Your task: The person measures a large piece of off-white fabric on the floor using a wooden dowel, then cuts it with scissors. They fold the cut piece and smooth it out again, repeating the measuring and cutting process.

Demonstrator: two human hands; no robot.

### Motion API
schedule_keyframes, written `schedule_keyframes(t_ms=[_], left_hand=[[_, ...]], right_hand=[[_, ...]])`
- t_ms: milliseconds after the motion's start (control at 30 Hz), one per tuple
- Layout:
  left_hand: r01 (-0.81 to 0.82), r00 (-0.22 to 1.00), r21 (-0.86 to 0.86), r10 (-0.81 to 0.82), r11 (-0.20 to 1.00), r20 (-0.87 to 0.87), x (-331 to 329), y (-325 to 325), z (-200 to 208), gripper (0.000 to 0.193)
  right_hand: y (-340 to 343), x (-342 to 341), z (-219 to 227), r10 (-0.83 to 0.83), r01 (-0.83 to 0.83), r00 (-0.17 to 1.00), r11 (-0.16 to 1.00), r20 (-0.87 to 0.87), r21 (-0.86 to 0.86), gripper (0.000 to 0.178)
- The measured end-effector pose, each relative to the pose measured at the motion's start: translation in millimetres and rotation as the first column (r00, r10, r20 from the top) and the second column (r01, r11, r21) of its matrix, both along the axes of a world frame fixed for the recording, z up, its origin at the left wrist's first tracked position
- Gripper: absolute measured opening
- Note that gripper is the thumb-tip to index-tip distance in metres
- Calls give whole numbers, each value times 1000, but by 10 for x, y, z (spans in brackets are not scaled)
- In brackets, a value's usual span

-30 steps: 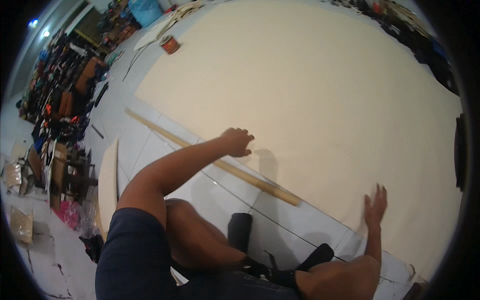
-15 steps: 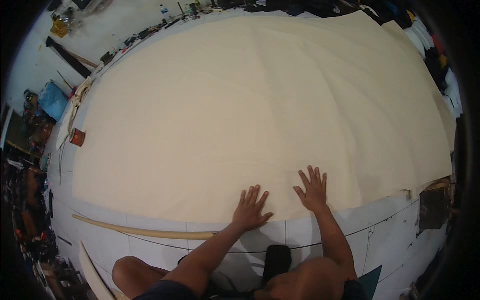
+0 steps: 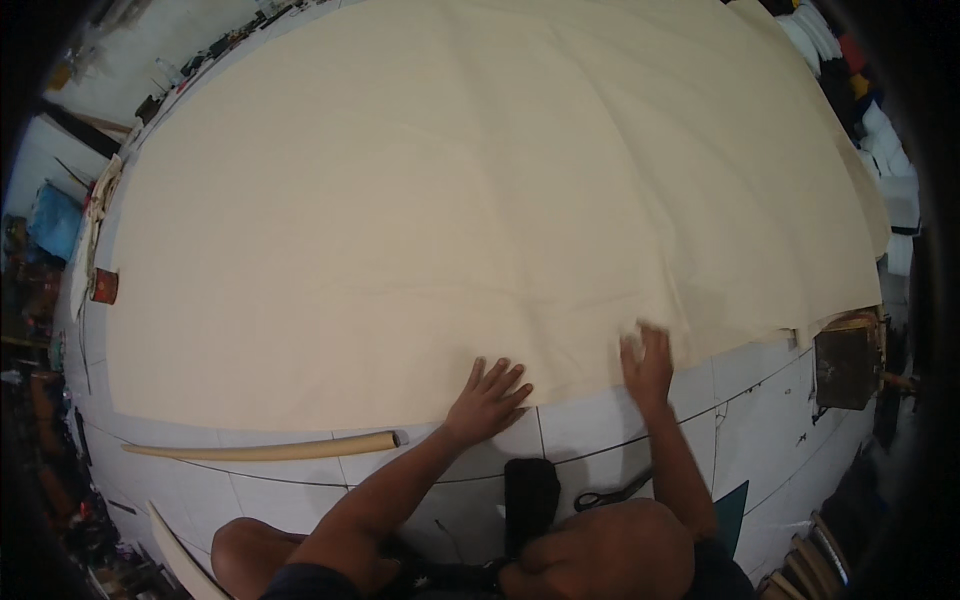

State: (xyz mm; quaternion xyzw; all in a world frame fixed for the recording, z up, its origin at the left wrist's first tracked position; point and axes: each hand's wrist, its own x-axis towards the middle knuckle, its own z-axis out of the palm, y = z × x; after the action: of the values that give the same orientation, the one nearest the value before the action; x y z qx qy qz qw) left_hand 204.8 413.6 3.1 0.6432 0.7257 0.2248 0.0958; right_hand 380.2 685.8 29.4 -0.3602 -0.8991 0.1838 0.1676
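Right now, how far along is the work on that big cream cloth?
Done: the cream cloth lies spread wide over the white tiled floor. In hand: the left hand and right hand press flat on its near edge. Left: faint creases show near the right hand; scissors and a long stick lie untouched.

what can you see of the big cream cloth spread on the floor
The cream cloth is a very large plain sheet, looking like woven fabric, spread flat over a white tiled floor with faint creases and soft ripples. Its near edge runs just ahead of the person. The left hand lies flat on that edge, fingers spread; the right hand, blurred, rests on it too. A long pale stick lies just off its near edge.
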Motion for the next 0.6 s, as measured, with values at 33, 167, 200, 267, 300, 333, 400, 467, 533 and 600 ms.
schedule_keyframes(t_ms=[33,167,200,267,300,333,400,467,533,600], left_hand=[[-14,1000,32,14,999,11,39,22,-24,44],[-63,997,74,59,995,49,166,80,5,34],[-88,994,60,84,994,63,191,115,21,31],[-124,986,13,122,992,110,246,196,39,26],[-136,987,66,129,988,98,274,251,16,23],[-150,986,113,140,982,92,307,291,-11,20],[-156,985,130,145,979,91,268,260,-79,17],[-131,986,109,117,985,122,194,229,-91,16],[-194,971,93,178,977,159,202,261,-77,15],[-229,957,52,215,972,194,271,380,-24,12]], right_hand=[[-280,247,-29,-19,22,999,997,47,-67,32],[-1417,1274,47,-220,302,949,837,225,-457,35],[-1643,1558,4,-258,351,933,796,249,-492,37],[-1960,2135,-173,-318,422,906,726,279,-543,39],[-2063,2327,-427,-431,482,872,680,230,-553,38],[-2184,2497,-716,-537,538,822,627,187,-563,39],[-2440,2538,-659,-613,618,764,603,203,-505,41],[-2363,1974,-265,-629,665,727,546,275,-509,42],[-2424,1952,-218,-646,645,720,491,252,-586,43],[-2496,1997,-265,-615,596,765,565,190,-570,44]])
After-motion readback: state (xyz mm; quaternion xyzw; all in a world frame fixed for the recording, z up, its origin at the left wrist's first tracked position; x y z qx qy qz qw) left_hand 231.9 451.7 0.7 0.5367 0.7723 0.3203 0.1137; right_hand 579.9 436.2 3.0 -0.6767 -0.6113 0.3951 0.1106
